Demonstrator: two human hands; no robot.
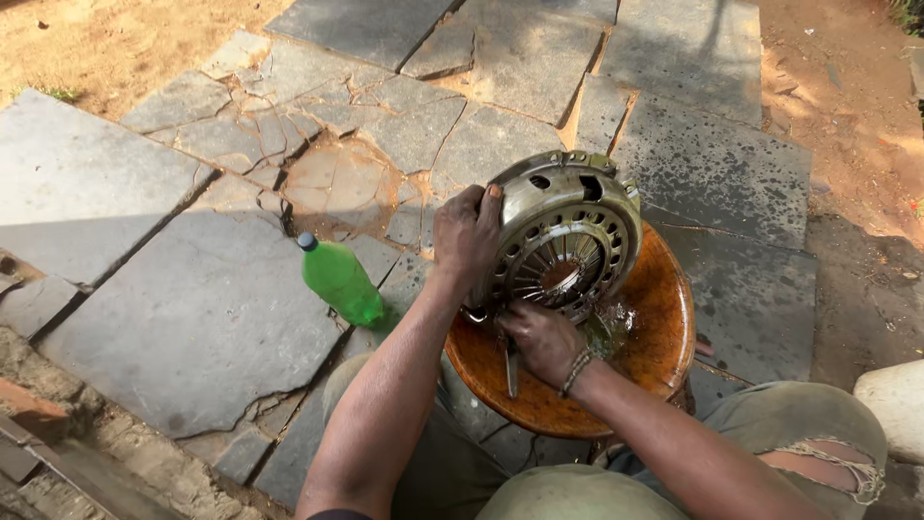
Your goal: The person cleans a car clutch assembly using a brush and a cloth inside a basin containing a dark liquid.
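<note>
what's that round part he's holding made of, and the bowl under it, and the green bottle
Round slotted disc: looks like stamped steel, dull grey-tan with grime. Bowl: rust-orange and wet-looking, probably rusted metal, though the look leaves it open. Green bottle: translucent plastic with a blue cap.

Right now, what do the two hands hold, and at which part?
The left hand grips the round metal clutch cover by its left rim, tilted over the wooden stool. The right hand touches its lower edge; its grip cannot be told.

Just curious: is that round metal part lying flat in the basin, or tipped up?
Tipped up. The round metal part stands on edge in the basin, left hand gripping its rim.
</note>
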